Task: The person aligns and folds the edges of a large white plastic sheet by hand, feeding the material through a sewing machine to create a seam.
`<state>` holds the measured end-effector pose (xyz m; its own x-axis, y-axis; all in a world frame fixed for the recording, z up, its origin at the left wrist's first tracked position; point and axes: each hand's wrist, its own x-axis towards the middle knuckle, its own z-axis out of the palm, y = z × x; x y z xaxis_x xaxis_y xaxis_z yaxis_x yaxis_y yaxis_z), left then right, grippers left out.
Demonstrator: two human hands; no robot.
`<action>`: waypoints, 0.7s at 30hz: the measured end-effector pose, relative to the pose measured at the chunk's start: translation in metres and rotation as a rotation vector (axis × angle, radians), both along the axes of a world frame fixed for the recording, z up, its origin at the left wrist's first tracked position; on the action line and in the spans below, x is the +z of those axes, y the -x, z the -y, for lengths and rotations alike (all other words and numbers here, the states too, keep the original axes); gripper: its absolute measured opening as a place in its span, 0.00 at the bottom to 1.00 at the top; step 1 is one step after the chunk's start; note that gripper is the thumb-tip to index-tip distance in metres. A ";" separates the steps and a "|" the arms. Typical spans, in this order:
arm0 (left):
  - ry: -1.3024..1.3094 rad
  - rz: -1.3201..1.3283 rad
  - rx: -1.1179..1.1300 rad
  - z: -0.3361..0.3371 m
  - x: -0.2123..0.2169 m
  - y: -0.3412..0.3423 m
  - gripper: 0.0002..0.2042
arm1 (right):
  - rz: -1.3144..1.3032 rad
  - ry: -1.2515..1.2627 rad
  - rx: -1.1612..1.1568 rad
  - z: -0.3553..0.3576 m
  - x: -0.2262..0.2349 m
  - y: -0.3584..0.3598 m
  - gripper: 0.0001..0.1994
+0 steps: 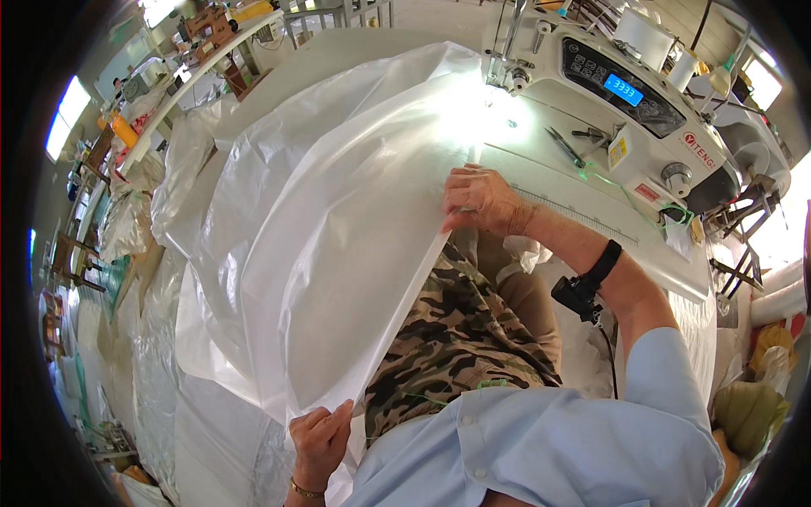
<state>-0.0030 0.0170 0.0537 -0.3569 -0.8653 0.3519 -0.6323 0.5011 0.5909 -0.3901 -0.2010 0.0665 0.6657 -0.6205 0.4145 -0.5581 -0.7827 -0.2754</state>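
Note:
A large white translucent plastic sheet [338, 237] spreads over the sewing table and hangs toward my lap. My right hand [483, 201] pinches its folded edge just below the lit needle area of a white sewing machine [583, 93]. Lower down, close to my body, my left hand [321, 441] is closed on the same edge. Between the two hands the edge runs in a taut, slanting line. The upper end of the sheet lies by the needle, where bright lamp glare hides the presser foot.
Thread snips [566, 148] lie on the table beside the machine, near green thread [625, 193]. A printed ruler scale [583, 215] runs along the table by my right forearm. More plastic sheeting [152, 338] heaps up at the left. A white thread cone [644, 35] stands behind the machine.

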 end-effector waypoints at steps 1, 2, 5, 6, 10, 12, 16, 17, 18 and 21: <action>0.000 -0.016 0.009 0.001 -0.003 -0.001 0.11 | -0.001 -0.005 0.002 0.003 0.001 0.001 0.17; -0.001 -0.032 0.017 0.001 -0.005 -0.002 0.11 | -0.007 0.000 0.000 0.005 0.003 0.003 0.17; -0.033 -0.053 0.041 0.001 -0.010 -0.003 0.10 | -0.021 -0.014 -0.013 0.015 0.006 0.009 0.17; -0.038 -0.054 0.041 0.002 -0.011 -0.003 0.10 | -0.031 -0.027 -0.026 0.017 0.007 0.011 0.18; -0.047 -0.027 0.035 0.006 -0.015 -0.004 0.09 | -0.089 -0.061 -0.062 0.030 0.011 0.024 0.19; -0.050 -0.021 0.027 0.006 -0.019 -0.006 0.09 | -0.093 -0.074 -0.047 0.040 0.009 0.030 0.19; -0.036 0.078 -0.035 0.007 -0.025 -0.008 0.11 | -0.112 -0.044 -0.070 0.051 0.011 0.039 0.19; -0.009 0.134 -0.069 0.007 -0.026 -0.007 0.11 | -0.103 -0.040 -0.060 0.053 0.012 0.041 0.19; -0.031 0.130 -0.093 0.006 -0.028 -0.007 0.14 | -0.095 -0.033 -0.049 0.055 0.013 0.043 0.19; -0.032 0.167 -0.173 0.007 -0.032 -0.004 0.16 | -0.104 -0.053 -0.089 0.062 0.015 0.049 0.18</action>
<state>0.0011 0.0099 0.0214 -0.5520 -0.7958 0.2490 -0.6286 0.5933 0.5027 -0.4394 -0.2629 0.0811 0.6448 -0.6981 0.3111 -0.6524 -0.7148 -0.2519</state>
